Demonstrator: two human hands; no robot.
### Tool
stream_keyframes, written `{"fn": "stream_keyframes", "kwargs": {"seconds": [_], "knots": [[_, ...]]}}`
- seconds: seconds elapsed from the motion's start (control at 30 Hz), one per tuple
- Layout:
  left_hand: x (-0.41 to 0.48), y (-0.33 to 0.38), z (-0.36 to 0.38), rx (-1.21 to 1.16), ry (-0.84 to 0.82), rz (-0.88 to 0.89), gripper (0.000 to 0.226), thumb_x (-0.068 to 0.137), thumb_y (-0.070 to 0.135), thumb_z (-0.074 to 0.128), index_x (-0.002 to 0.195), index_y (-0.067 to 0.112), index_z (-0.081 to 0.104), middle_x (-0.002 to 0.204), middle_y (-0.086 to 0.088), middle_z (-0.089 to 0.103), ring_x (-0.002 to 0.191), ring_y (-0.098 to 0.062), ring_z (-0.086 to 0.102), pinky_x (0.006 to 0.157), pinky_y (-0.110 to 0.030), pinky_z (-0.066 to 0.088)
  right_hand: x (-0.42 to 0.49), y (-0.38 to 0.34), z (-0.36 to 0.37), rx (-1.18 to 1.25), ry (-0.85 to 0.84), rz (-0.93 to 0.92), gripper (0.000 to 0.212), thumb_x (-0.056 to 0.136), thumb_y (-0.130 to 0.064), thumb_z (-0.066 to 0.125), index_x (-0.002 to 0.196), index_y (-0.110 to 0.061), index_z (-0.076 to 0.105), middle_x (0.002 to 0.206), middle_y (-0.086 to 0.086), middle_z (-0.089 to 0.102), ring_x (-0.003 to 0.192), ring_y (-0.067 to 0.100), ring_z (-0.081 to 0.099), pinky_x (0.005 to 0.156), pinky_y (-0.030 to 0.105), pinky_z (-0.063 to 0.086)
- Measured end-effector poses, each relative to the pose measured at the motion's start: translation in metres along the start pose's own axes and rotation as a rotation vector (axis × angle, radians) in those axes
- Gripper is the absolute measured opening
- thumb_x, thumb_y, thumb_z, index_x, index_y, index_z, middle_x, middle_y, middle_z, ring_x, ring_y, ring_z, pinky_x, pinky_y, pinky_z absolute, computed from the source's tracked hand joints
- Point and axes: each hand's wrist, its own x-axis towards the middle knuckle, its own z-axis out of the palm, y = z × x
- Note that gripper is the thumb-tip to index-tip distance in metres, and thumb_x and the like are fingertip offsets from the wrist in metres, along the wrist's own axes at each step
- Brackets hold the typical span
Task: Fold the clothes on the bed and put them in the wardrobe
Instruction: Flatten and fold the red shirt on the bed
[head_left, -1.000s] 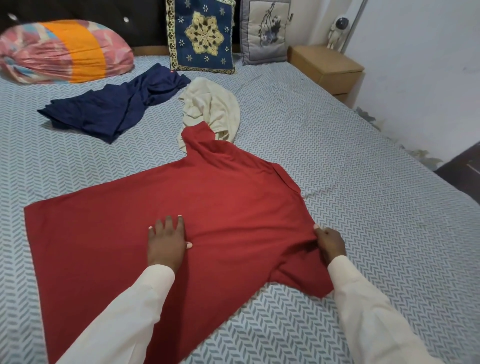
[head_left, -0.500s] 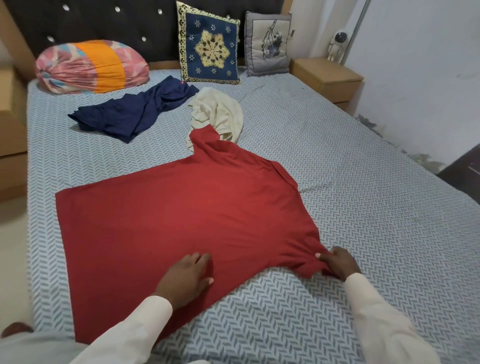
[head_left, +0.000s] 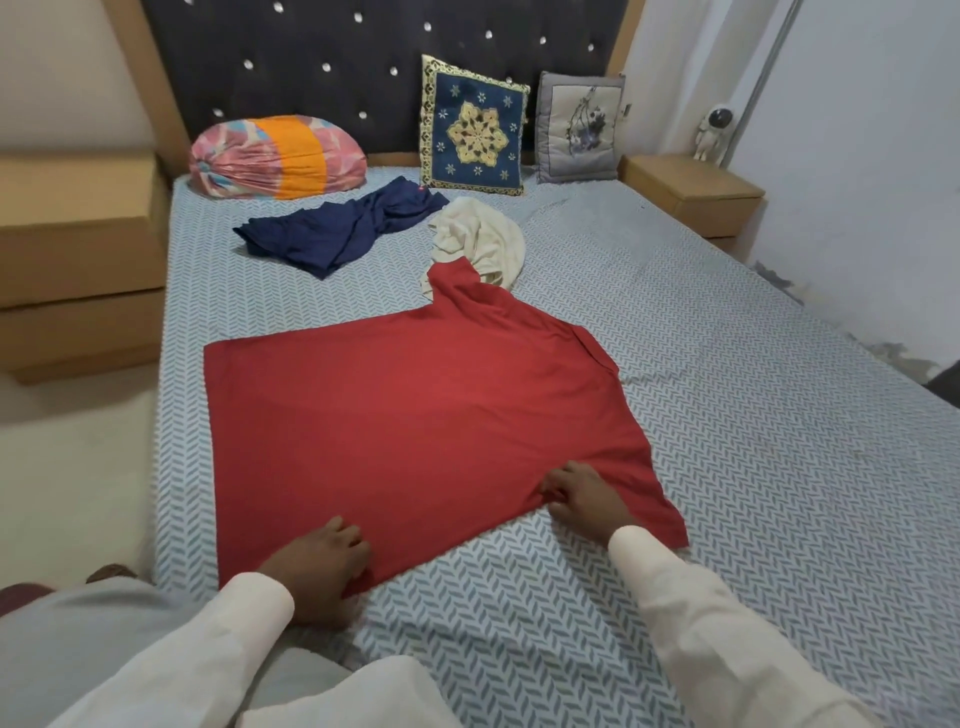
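Three garments lie on the one bed (head_left: 727, 415): one red shirt (head_left: 415, 415), one navy garment (head_left: 337, 231) and one cream garment (head_left: 485, 244). There are three pillows, being one pink-and-orange pillow (head_left: 275, 156), one blue embroidered cushion (head_left: 475, 132) and one grey cushion (head_left: 579, 130). Two wooden bedside cabinets show, the left cabinet (head_left: 78, 234) and the right cabinet (head_left: 691, 189), with one astronaut figurine (head_left: 714, 130), and two hands, the left hand (head_left: 317, 566) and the right hand (head_left: 582, 493).

Left arm (head_left: 208, 639) and right arm (head_left: 701, 613), both sleeved, reach up from the bottom edge. Left hand (head_left: 322, 564), lower centre, curls its fingers on the shirt (head_left: 415, 415) edge; right hand (head_left: 582, 493), right of centre, pinches the shirt.
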Motion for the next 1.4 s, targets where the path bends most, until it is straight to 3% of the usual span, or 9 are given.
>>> {"fn": "stream_keyframes", "kwargs": {"seconds": [0.23,0.4,0.5,0.77,0.93,1.07,1.17,1.27,1.4], "knots": [[-0.051,-0.018,0.022,0.085,-0.04,-0.249,0.049,0.093,0.011,0.041,0.141,0.016,0.033,0.134,-0.008,0.046,0.119,-0.028,0.049,0.094,-0.039,0.046,0.004,-0.003,0.002,-0.134,0.208,-0.012,0.016,0.077,-0.027,0.065,0.093,-0.028,0.065,0.092,-0.007,0.055,0.097,0.019,0.05,0.064,0.035,0.05],[-0.068,-0.019,0.016,0.049,-0.001,-0.321,0.036,0.092,0.011,0.041,0.127,0.016,0.051,0.124,-0.009,0.057,0.114,-0.029,0.058,0.092,-0.036,0.048,0.004,-0.001,-0.009,0.044,0.259,-0.016,0.008,0.07,-0.022,0.068,0.077,-0.026,0.064,0.072,-0.005,0.052,0.074,0.022,0.053,0.063,0.032,0.043],[-0.075,-0.018,0.015,0.045,-0.032,-0.338,0.032,0.092,0.009,0.041,0.119,0.015,0.058,0.123,-0.01,0.06,0.114,-0.028,0.059,0.092,-0.034,0.046,-0.004,-0.001,-0.015,0.051,0.142,-0.052,0.015,0.067,-0.025,0.061,0.058,-0.03,0.05,0.06,-0.009,0.049,0.063,0.019,0.053,0.056,0.027,0.033],[-0.078,-0.016,0.017,0.018,-0.126,-0.351,0.031,0.089,0.01,0.05,0.117,0.01,0.063,0.122,-0.013,0.061,0.113,-0.031,0.061,0.09,-0.036,0.049,0.0,0.0,-0.009,-0.033,0.017,-0.033,0.024,0.069,-0.033,0.054,0.069,-0.01,0.061,0.067,0.005,0.064,0.066,0.024,0.059,0.059,0.03,0.038],[-0.073,-0.02,0.022,-0.033,-0.206,-0.346,0.033,0.085,0.012,0.059,0.117,0.006,0.064,0.124,-0.016,0.061,0.113,-0.033,0.061,0.092,-0.037,0.051,-0.001,-0.002,-0.01,-0.101,-0.112,-0.031,0.015,0.077,-0.031,0.064,0.075,-0.017,0.069,0.076,0.003,0.067,0.07,0.013,0.054,0.063,0.023,0.034],[-0.072,-0.02,0.021,-0.074,-0.22,-0.372,0.032,0.085,0.014,0.059,0.115,0.007,0.065,0.122,-0.016,0.062,0.111,-0.032,0.062,0.088,-0.035,0.051,-0.005,0.002,-0.002,-0.055,-0.058,-0.068,0.011,0.067,-0.04,0.055,0.063,-0.031,0.051,0.068,-0.01,0.054,0.068,0.015,0.053,0.062,0.03,0.042],[-0.073,-0.025,0.024,-0.152,-0.173,-0.437,0.031,0.085,0.022,0.056,0.113,0.012,0.065,0.12,-0.012,0.063,0.108,-0.028,0.062,0.084,-0.032,0.049,-0.009,0.005,-0.001,-0.043,-0.044,-0.103,0.013,0.062,-0.042,0.058,0.07,-0.039,0.048,0.077,-0.012,0.05,0.077,0.01,0.049,0.069,0.034,0.048],[-0.076,-0.04,0.03,-0.292,-0.059,-0.541,0.036,0.083,0.035,0.056,0.116,0.019,0.062,0.12,-0.006,0.063,0.108,-0.023,0.062,0.085,-0.03,0.049,-0.01,0.004,-0.005,0.03,0.021,-0.099,0.012,0.068,-0.038,0.061,0.074,-0.028,0.055,0.074,-0.01,0.055,0.073,0.012,0.053,0.065,0.033,0.047],[-0.077,-0.068,0.031,-0.668,0.243,-0.664,0.013,0.084,0.025,0.061,0.096,0.026,0.066,0.102,0.002,0.067,0.097,-0.019,0.062,0.084,-0.028,0.049,0.017,-0.007,-0.019,0.212,0.221,0.031,0.033,0.077,-0.011,0.069,0.067,-0.027,0.042,0.06,-0.005,0.052,0.06,0.02,0.052,0.062,0.035,0.041]]}}
